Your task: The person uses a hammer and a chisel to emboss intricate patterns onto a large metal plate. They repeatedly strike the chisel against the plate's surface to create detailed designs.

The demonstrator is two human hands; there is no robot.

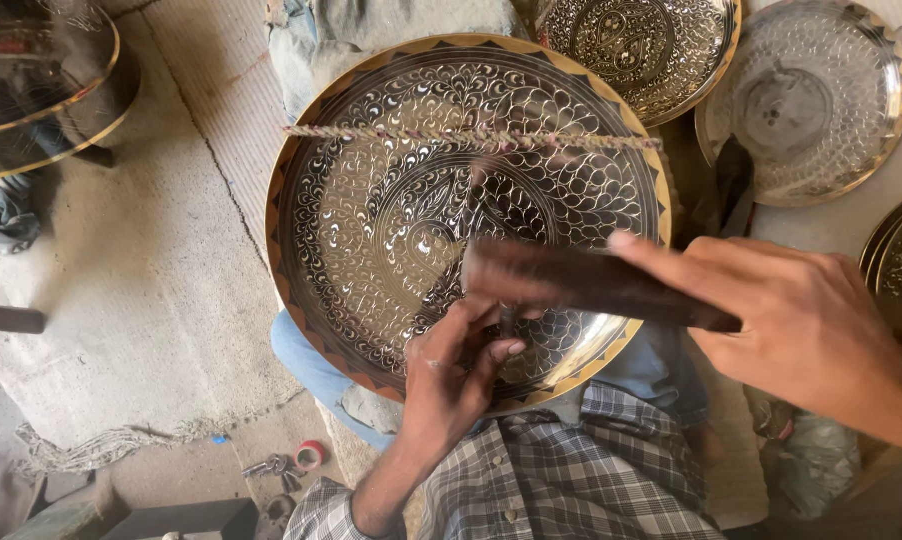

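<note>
One view only, from a camera on the person's head, facing almost straight down into the lap. It sits close: the large engraved tray [466, 215] fills the middle of the frame, and everything else is placed around it. Just below the tray the wearer's own checked shirt [561, 475] runs off the bottom edge, so the lens looks down along the body. Both hands enter from below and from the right of the tray, near enough that the right one blurs. Above and right of the tray, other trays [816, 95] are cut by the frame edge; left of it lies matting [141, 270] on the floor. No second view shares the scene.
</note>
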